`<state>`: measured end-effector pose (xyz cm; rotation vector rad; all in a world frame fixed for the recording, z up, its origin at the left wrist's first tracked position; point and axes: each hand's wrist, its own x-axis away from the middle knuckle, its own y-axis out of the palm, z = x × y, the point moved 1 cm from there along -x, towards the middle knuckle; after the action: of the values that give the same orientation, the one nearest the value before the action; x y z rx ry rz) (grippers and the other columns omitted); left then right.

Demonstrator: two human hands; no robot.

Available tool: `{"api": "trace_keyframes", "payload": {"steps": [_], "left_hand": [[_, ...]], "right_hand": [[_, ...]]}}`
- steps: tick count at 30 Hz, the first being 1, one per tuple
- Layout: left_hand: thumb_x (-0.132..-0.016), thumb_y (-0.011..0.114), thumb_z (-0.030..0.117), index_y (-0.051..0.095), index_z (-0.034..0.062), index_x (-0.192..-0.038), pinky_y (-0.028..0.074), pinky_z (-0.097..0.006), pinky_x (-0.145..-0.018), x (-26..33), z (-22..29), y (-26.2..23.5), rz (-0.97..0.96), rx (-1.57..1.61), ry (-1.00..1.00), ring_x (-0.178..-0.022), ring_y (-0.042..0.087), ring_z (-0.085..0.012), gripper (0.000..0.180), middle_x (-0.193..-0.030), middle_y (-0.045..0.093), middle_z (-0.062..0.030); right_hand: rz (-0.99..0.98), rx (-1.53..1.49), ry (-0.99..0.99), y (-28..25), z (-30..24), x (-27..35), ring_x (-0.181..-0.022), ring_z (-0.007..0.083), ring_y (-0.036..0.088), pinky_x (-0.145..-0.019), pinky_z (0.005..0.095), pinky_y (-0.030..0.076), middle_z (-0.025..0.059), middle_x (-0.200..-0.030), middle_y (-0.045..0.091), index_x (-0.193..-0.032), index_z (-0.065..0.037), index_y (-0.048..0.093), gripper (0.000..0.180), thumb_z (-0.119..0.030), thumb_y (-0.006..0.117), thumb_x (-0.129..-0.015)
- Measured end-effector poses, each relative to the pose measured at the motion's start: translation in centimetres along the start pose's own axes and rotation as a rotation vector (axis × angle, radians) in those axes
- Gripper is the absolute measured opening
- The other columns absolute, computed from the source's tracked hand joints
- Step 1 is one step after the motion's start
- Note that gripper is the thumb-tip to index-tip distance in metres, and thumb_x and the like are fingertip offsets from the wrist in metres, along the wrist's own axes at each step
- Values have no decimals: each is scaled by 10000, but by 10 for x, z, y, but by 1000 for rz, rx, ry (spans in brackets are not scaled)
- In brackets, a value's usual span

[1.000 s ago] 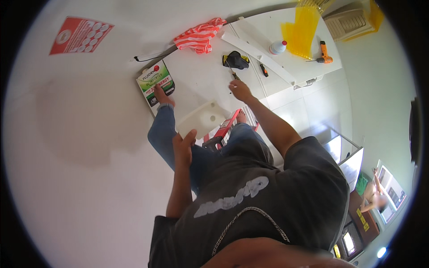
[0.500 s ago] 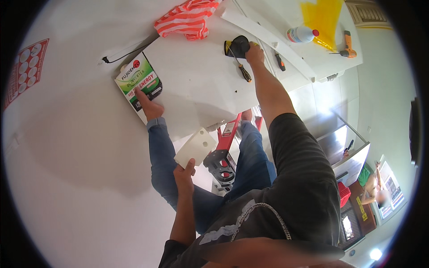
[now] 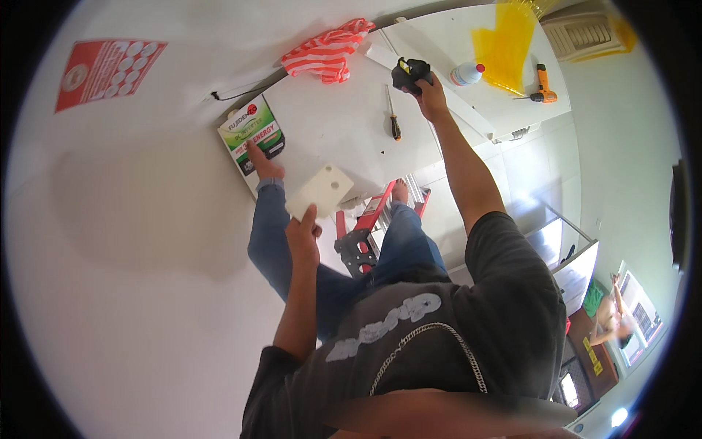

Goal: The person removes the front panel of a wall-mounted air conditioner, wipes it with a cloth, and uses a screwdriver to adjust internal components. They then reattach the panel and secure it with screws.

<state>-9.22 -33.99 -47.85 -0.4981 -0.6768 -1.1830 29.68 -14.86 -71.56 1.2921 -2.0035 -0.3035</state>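
My left hand (image 3: pixel 303 233) grips a flat cream-white plate (image 3: pixel 322 192) by its lower edge, thumb on its face; the plate has round holes near one end. Stretched out over the white surface (image 3: pixel 340 124), my right hand (image 3: pixel 431 95) is closed on a chunky black device with yellow parts (image 3: pixel 412 75); its exact kind does not show. On the surface to the left of that hand lies a screwdriver (image 3: pixel 393 121) with a dark handle. An orange-and-black power drill (image 3: pixel 542 88) rests farther right.
A red-and-white striped cloth (image 3: pixel 329 51), a white bottle with a red cap (image 3: pixel 466 73), a long white strip (image 3: pixel 468 117) and yellow plastic sheeting (image 3: pixel 504 47) lie on the surface. My feet rest by a green-and-white label (image 3: pixel 252 132) and on a red ladder (image 3: pixel 373 212). Another person (image 3: pixel 613 314) is far right.
My right hand has lifted the black device off the surface. The view has shifted, and the orange-and-black handled tool beside my right hand no longer shows. The plate stays in my left hand.
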Motion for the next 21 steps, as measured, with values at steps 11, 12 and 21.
{"api": "trace_keyframes", "payload": {"steps": [11, 12, 21], "left_hand": [[-1021, 689, 339, 614, 81, -879, 306, -246, -519, 59, 59, 77, -161, 49, 294, -539, 358, -38, 305, -654, 466, 58], [-1016, 690, 306, 641, 75, -907, 308, -245, -523, 66, 65, 81, -212, 138, 330, -551, 377, -38, 260, -670, 504, 49], [-1019, 661, 259, 538, 51, -1415, 602, -425, -919, 131, 134, 61, -516, 363, 474, -1146, 688, -253, 464, -1225, 682, -66]], "right_hand": [[-589, 911, -319, 195, -80, 295, -1174, 375, 631, -1017, 409, 483, 224, -1213, 685, -1316, -30, 620, 483, -344, 712, -961], [-507, 1041, -569, 204, -88, 299, -1152, 408, 629, -997, 423, 492, 246, -1179, 676, -1315, -33, 611, 447, -294, 694, -962], [-350, -367, 148, 165, -188, 275, -1124, 286, 665, -988, 492, 532, 122, -1237, 685, -1349, -92, 580, 392, -375, 528, -1083]]}}
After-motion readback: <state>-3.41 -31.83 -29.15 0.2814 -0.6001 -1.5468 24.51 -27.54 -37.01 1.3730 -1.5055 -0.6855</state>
